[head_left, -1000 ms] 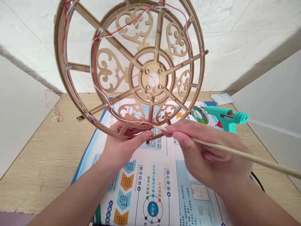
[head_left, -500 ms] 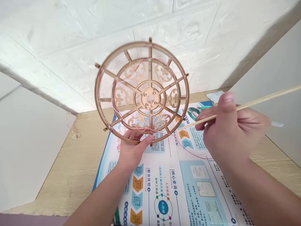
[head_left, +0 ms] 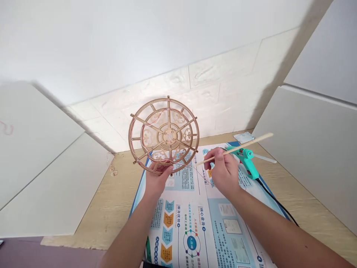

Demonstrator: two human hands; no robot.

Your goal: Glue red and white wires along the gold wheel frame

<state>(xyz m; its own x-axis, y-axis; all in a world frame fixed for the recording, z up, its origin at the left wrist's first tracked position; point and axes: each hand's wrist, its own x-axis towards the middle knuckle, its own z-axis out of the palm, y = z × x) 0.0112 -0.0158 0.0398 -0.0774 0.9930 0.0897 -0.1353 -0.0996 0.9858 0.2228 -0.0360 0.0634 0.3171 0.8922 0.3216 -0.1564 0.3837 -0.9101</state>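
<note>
My left hand (head_left: pixel 157 178) grips the lower rim of a round gold-coloured openwork wheel frame (head_left: pixel 169 125), holding it tilted up above the printed sheet. The frame has spokes, scroll ornaments and small lugs around its edge. Thin red and white wires (head_left: pixel 142 130) run along its rings, and one loose red wire trails from the lower rim towards my right hand. Pinched in my right hand (head_left: pixel 224 171) is a thin wooden stick (head_left: pixel 251 142), its lower tip to the right of the frame and apart from it.
A green glue gun (head_left: pixel 247 160) with a clear glue stick and black cord lies right of my right hand. Behind it sits a small white packet (head_left: pixel 244 137). Printed sheets (head_left: pixel 192 208) cover the wooden table (head_left: pixel 111 208). White panels stand left and right, and a wall rises behind.
The view has pulled back, so frame and hands look smaller and the glue gun shows fully. Both hands keep their hold, and the stick is more steeply tilted.
</note>
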